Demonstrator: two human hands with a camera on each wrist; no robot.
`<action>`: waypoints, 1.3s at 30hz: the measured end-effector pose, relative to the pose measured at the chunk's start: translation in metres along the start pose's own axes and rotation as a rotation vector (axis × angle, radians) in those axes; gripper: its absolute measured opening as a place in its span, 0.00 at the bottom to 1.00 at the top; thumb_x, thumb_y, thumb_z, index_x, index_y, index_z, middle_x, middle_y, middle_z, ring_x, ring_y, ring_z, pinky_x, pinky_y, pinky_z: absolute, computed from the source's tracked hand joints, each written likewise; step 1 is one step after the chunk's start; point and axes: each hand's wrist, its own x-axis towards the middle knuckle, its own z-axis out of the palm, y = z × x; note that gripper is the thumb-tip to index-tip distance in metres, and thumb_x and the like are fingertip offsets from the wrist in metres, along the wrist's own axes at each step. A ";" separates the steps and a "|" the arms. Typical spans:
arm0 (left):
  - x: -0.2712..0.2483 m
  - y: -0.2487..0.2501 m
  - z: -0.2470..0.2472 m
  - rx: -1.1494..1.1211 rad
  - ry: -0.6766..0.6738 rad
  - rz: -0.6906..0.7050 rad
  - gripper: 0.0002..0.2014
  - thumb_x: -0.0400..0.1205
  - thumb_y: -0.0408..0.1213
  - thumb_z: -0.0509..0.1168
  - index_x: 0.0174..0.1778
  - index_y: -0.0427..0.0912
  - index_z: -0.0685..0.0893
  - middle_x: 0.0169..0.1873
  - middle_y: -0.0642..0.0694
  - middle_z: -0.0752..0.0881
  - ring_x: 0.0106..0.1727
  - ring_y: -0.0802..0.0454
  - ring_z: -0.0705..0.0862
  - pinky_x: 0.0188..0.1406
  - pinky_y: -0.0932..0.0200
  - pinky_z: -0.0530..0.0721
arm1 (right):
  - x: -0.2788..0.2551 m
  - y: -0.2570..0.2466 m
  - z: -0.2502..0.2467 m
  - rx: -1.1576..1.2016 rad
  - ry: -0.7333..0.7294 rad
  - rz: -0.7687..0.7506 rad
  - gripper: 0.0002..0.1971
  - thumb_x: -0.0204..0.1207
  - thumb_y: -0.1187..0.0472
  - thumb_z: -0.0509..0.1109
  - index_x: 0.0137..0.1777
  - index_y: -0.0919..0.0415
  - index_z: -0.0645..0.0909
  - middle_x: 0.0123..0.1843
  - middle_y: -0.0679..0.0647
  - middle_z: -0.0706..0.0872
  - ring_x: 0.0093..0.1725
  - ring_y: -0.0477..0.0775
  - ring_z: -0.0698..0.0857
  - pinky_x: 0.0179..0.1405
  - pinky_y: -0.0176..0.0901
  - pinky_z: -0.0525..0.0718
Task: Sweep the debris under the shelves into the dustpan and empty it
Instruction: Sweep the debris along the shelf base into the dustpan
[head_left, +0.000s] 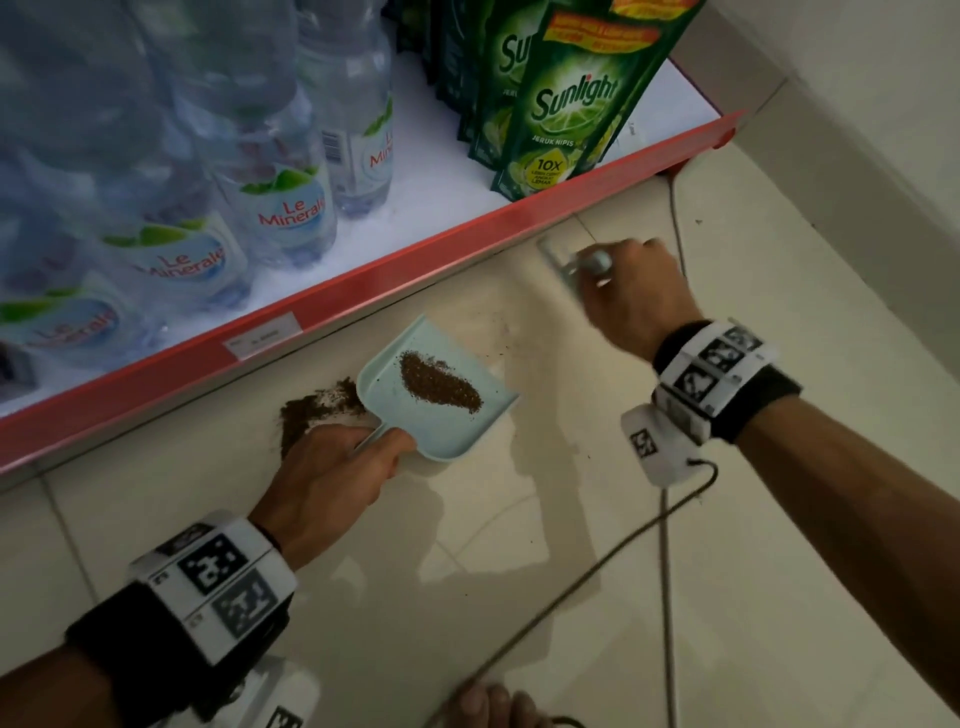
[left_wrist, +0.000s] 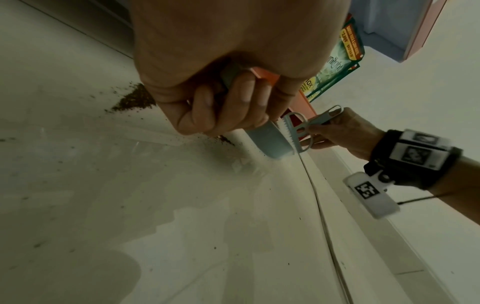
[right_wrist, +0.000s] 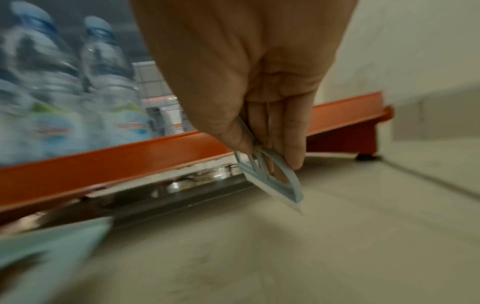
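Note:
A pale blue dustpan (head_left: 457, 421) lies on the tiled floor below the red shelf edge (head_left: 363, 291), with a streak of brown debris (head_left: 439, 382) inside it. My left hand (head_left: 337, 467) grips its handle; in the left wrist view the fingers (left_wrist: 233, 107) curl round it. A second heap of brown debris (head_left: 317, 405) sits on the floor left of the pan, against the shelf base. My right hand (head_left: 634, 296) holds a small pale blue brush (right_wrist: 270, 174), blurred in the head view, its white bristles low over the floor to the right of the pan.
Water bottles (head_left: 280, 208) and green Sunlight pouches (head_left: 566, 104) stand on the shelf above. A cable (head_left: 670, 545) trails over the floor tiles from my right wrist. A white wall (head_left: 857, 130) closes the right side. Fine specks lie scattered on the tiles.

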 end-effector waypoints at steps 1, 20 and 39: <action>-0.003 -0.003 -0.001 0.004 0.009 0.000 0.20 0.78 0.52 0.67 0.23 0.47 0.75 0.15 0.54 0.68 0.17 0.56 0.64 0.24 0.59 0.62 | 0.009 0.011 -0.003 -0.059 0.045 0.067 0.13 0.80 0.61 0.60 0.53 0.60 0.86 0.46 0.69 0.87 0.46 0.72 0.84 0.42 0.52 0.81; -0.036 -0.022 -0.030 -0.025 0.060 -0.103 0.19 0.72 0.55 0.66 0.23 0.46 0.75 0.15 0.54 0.69 0.19 0.53 0.66 0.27 0.56 0.65 | 0.013 -0.024 0.022 -0.322 0.037 0.120 0.13 0.82 0.63 0.61 0.62 0.62 0.83 0.54 0.69 0.85 0.53 0.73 0.85 0.44 0.55 0.79; -0.072 -0.059 -0.059 -0.104 0.133 -0.148 0.22 0.79 0.48 0.68 0.19 0.47 0.73 0.14 0.55 0.70 0.16 0.57 0.66 0.25 0.57 0.65 | -0.015 -0.082 0.020 -0.230 -0.070 -0.348 0.19 0.80 0.60 0.65 0.69 0.45 0.82 0.51 0.65 0.90 0.47 0.70 0.88 0.43 0.54 0.83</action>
